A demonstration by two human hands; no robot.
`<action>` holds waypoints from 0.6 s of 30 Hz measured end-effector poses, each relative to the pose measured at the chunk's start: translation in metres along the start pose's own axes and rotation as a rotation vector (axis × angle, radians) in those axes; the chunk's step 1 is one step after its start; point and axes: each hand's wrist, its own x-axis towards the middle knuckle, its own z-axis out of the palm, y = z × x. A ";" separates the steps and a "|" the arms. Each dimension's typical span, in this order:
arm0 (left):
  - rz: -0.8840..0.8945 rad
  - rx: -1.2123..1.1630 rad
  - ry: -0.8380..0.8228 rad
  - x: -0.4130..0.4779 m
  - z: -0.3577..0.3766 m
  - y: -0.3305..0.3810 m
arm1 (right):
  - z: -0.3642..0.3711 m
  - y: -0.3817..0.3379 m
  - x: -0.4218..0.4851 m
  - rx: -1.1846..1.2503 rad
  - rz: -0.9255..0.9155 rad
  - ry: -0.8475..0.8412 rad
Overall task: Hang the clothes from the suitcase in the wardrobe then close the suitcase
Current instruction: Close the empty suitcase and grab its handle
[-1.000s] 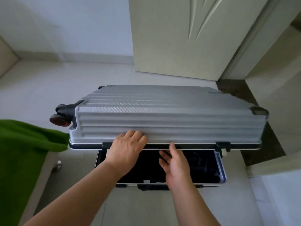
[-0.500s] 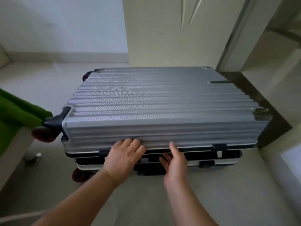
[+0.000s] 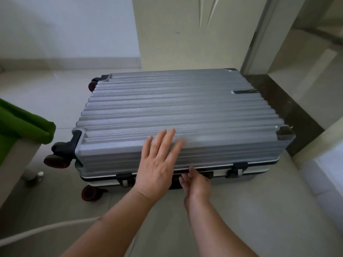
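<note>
Ribbed silver hard-shell suitcase [image 3: 176, 112] lid laid shut (latches [image 3: 238, 168] judged unfastened); left hand [image 3: 157, 167] fingers spread, right hand [image 3: 196, 182] fingers relaxed.

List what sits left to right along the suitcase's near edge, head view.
green cloth → upper wheel → lower wheel → left latch → left hand → right hand → right latch

Silver ribbed suitcase [image 3: 178, 112], green cushion [image 3: 20, 125]
</note>
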 end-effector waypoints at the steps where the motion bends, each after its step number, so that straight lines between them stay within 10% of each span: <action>1: -0.028 0.013 -0.043 0.005 0.000 0.002 | -0.001 0.000 0.002 -0.024 -0.007 -0.003; 12: -0.201 -0.021 -0.071 0.011 0.008 0.026 | -0.014 -0.006 0.005 -0.179 0.003 -0.030; 18: 0.092 -0.076 -0.269 0.058 0.007 0.090 | -0.047 -0.035 0.007 0.009 0.058 -0.080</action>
